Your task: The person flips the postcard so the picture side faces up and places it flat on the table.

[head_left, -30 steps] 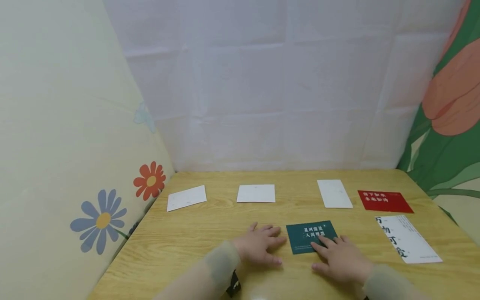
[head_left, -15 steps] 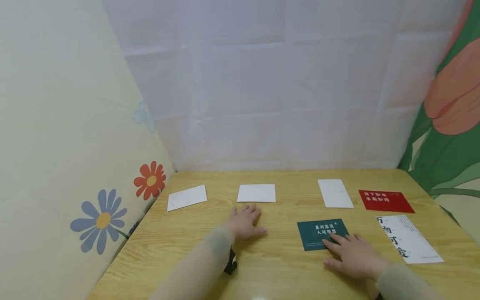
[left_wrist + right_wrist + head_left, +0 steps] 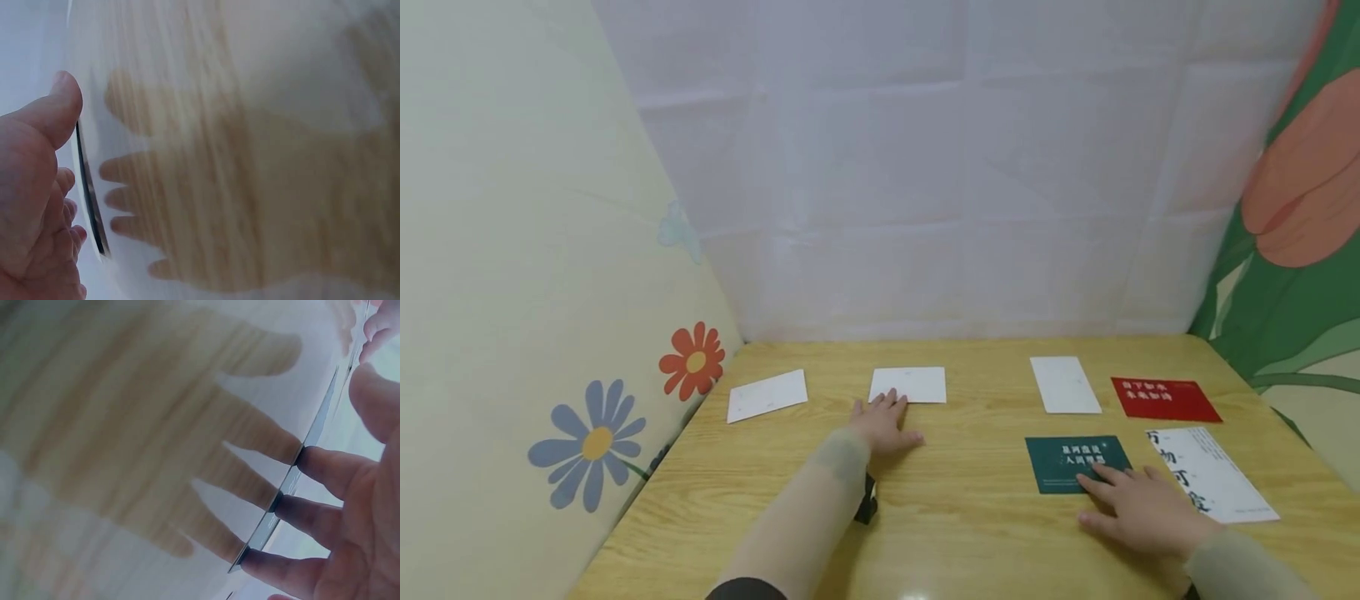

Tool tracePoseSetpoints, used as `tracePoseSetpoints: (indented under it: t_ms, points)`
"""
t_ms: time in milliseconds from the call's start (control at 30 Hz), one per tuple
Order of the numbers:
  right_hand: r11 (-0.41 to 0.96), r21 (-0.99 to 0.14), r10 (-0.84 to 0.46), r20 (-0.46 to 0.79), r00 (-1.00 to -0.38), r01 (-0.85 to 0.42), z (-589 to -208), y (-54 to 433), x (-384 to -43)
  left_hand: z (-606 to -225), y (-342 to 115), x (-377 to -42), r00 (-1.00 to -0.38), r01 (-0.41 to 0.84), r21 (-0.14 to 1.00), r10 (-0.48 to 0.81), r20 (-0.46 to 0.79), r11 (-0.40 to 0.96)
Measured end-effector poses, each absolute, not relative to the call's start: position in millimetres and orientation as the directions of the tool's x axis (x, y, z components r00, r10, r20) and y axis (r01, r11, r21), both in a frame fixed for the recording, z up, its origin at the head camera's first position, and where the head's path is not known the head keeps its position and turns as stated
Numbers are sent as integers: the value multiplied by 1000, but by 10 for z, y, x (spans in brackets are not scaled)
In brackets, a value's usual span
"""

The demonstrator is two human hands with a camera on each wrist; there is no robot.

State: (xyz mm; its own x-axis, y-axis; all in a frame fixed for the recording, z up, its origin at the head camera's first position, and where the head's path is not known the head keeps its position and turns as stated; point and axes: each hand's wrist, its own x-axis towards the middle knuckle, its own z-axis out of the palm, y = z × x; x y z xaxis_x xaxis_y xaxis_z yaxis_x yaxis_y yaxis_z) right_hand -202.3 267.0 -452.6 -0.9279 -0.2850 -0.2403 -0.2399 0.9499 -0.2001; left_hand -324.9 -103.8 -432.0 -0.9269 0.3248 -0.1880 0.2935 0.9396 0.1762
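The dark green rectangular card (image 3: pixel 1077 463) has been slid right under the flat right hand (image 3: pixel 1138 510), now just beside the long white lettered card (image 3: pixel 1210 475) on the wooden table (image 3: pixel 970 533), while the flat-fingered left hand (image 3: pixel 880 423) has been moved up to touch the middle blank white card (image 3: pixel 908 384), so that's probably next.

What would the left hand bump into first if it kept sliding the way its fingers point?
Probably the white card just ahead: the left hand lies flat on the wooden table, fingertips already at that card's near edge.

Left hand (image 3: pixel 880 425) stretched forward, fingers (image 3: pixel 891 402) flat; right hand (image 3: pixel 1138 508) flat, fingers spread.
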Motion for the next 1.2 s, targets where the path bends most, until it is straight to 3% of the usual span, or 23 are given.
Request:
tracePoseSetpoints:
  t_ms: [1200]
  points:
    - [957,-216,-247,-267,-931,-192,-4461,2888,-2032,-4388,-1030,-3453,-936,237,123,261,-237,964]
